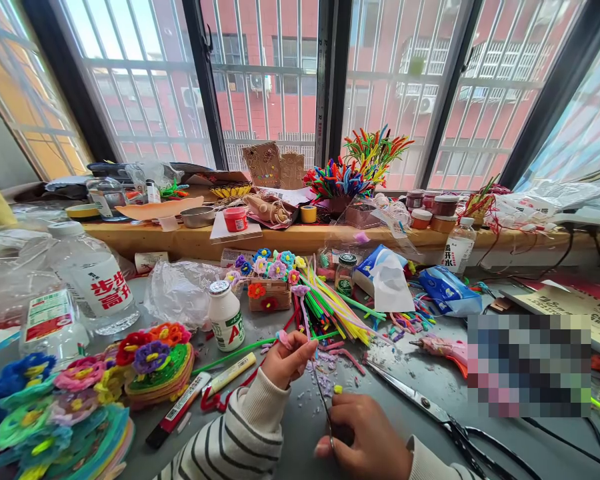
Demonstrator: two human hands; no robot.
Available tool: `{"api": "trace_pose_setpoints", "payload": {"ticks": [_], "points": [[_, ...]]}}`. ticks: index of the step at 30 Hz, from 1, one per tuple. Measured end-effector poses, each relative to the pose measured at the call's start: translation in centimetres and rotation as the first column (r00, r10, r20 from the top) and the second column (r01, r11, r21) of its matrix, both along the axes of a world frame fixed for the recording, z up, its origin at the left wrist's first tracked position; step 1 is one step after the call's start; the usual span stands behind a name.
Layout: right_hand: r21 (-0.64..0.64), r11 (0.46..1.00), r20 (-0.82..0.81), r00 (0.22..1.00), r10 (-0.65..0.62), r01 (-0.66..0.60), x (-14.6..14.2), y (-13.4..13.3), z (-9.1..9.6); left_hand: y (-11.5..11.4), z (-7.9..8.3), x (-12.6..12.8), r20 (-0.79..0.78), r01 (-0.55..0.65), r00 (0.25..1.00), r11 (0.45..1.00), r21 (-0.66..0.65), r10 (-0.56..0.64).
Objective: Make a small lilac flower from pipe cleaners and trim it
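My left hand (289, 359) is closed in a pinch on a small pink pipe-cleaner piece (284, 338), held above the grey table (300, 413). My right hand (367, 433) is lower and to the right, with its fingers curled around a thin dark tool (325, 403) whose tip points up toward the left hand. I cannot make out what the tool is. Purple and pink clippings (330, 363) lie scattered between the hands. Both sleeves are striped.
A bundle of pipe cleaners (330, 307), a small basket of flowers (269, 280), a white AD bottle (227, 315), large scissors (430, 407), a pink glue gun (443, 347), markers (180, 408), stacked flower coasters (150, 363) and water bottles (93, 277) crowd the table. A cluttered wooden sill (300, 237) runs behind.
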State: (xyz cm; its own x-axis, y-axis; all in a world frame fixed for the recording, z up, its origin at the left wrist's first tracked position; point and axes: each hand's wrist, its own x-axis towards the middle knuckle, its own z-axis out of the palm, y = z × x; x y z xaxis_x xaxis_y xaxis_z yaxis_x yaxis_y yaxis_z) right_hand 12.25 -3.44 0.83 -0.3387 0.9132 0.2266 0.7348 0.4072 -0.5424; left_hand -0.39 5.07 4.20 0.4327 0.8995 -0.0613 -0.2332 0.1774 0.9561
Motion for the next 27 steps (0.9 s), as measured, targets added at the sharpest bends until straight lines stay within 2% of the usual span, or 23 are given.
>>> {"api": "trace_pose_setpoints", "payload": {"ticks": [7,22,27], "points": [[0.024,0.999,-0.016,1.0,0.027,-0.027,0.0,-0.07,0.03,-0.18,-0.01,0.13,-0.001,-0.019,1.0,0.999,0.034,0.019],[0.051,0.998,-0.024,0.999,-0.046,0.047,-0.08,0.17,-0.67,0.02,-0.49,0.06,0.012,-0.04,0.999,0.998,0.045,0.039],[0.046,0.998,-0.022,0.999,-0.035,0.036,-0.15,0.18,-0.59,0.13,-0.51,0.01,0.012,-0.044,0.999,0.998,0.048,0.044]]}}
